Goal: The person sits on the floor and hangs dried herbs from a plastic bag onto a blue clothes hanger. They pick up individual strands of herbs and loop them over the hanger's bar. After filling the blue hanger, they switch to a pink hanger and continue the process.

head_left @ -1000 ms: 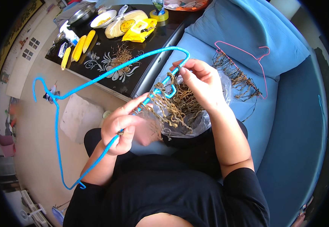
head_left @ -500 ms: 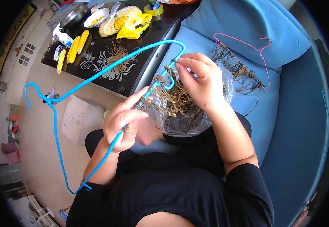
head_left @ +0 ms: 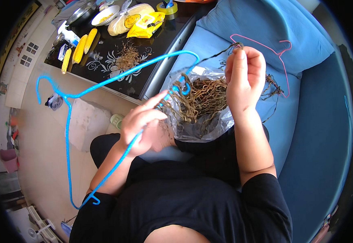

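The left hand [head_left: 138,127], near the centre of the frame, is curled around the lower bar of a blue hanger [head_left: 67,137], its index finger stretched toward the upper right. The hanger spans the left half of the frame, its hook at the far left and one rounded corner at upper centre. Brown strands [head_left: 176,99] are looped on its bar just beyond the fingertips.

The right hand [head_left: 246,75], right of centre and raised, pinches the end of a single dark strand [head_left: 219,53] between thumb and fingertips. That strand runs down and left toward the hanger's rounded corner; blur hides where it meets the bar.

Between the hands, a clear bag [head_left: 211,133] stands open with a tangle of dried stems [head_left: 204,97] inside. Behind the right hand, a pink hanger [head_left: 280,54] with dark strands on it lies on the blue sofa [head_left: 322,121].

At the upper left, a black table [head_left: 160,44] bears three corn cobs [head_left: 79,49], a pump bottle [head_left: 69,35], a white bowl [head_left: 105,15], a tied bag [head_left: 119,26], a yellow packet [head_left: 146,25], a tape roll [head_left: 167,8] and a heap of thin roots [head_left: 127,56]. A green slipper [head_left: 116,120] lies on the floor, left of centre.
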{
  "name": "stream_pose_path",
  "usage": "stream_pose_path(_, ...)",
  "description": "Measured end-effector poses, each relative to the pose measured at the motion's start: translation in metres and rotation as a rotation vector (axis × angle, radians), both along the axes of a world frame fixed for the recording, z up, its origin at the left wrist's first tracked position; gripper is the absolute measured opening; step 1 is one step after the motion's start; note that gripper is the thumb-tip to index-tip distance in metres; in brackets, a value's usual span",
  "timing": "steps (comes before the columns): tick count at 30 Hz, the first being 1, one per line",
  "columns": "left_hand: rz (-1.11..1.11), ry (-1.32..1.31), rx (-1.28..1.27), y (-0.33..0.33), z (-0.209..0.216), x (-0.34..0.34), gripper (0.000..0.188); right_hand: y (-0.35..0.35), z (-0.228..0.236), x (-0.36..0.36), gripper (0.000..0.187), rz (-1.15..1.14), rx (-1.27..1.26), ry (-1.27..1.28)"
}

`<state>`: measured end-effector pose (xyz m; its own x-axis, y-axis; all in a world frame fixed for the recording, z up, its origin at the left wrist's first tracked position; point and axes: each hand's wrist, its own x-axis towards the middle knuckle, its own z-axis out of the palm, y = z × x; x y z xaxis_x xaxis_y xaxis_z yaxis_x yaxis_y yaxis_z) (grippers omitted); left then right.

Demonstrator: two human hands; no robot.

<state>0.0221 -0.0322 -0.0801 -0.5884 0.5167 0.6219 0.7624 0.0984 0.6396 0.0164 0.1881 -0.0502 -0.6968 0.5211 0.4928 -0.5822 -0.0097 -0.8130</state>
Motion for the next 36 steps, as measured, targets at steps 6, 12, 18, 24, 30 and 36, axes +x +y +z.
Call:
stream_pose_path(6, -0.008, 0.023, 0.055, 0.001, 0.012, 0.001, 0.010, -0.013, -0.004, 0.004, 0.025, 0.115, 0.698, -0.464)
stream_pose_path(12, -0.015, 0.033, 0.011, 0.002, 0.014, 0.003, 0.011, -0.010, -0.011, 0.001, 0.020, 0.149, 0.624, -0.453)
stream_pose_path(18, -0.027, 0.036, -0.005, 0.004, 0.015, 0.004, 0.014, -0.011, -0.012, 0.001, 0.010, -0.027, 0.775, -0.288)
stream_pose_path(24, -0.036, 0.084, -0.005, 0.007, 0.018, 0.004, 0.015, -0.009, -0.010, 0.000, 0.010, -0.083, 0.779, -0.170)
stream_pose_path(30, -0.010, 0.168, -0.074, 0.012, 0.019, 0.005, 0.014, -0.004, -0.010, 0.002, 0.008, -0.035, 0.681, -0.267)
stream_pose_path(36, 0.037, 0.182, -0.117, 0.012, 0.016, 0.005, 0.014, 0.002, -0.008, 0.004, 0.009, 0.153, 0.545, -0.329)
